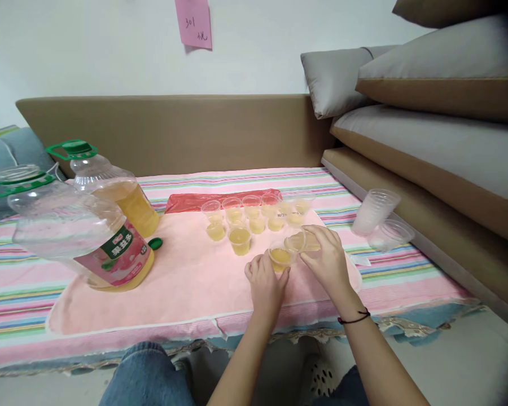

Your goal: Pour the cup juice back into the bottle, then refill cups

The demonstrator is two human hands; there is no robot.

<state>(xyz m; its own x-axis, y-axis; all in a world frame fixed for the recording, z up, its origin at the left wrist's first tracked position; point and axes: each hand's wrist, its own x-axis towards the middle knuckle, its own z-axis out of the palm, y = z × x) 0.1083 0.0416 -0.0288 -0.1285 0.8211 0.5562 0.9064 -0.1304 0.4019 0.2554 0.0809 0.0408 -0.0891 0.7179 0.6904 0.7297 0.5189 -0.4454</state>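
Yellow drink (280, 255) sits in the left cup (277, 266), wrapped by the left hand's (266, 282) curled grip. The right hand's (328, 256) grip clasps a tilted cup (295, 242) at its rim, nearer than most other cups (240, 241).

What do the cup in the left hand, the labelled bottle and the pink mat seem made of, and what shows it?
Cup: probably thin plastic, clear and glossy; yellow liquid shows through.
Labelled bottle: likely clear, shiny plastic; its see-through shoulder catches bright reflections.
Pink mat: matte, perhaps fabric; it shows no glare, but no weave is discernible.
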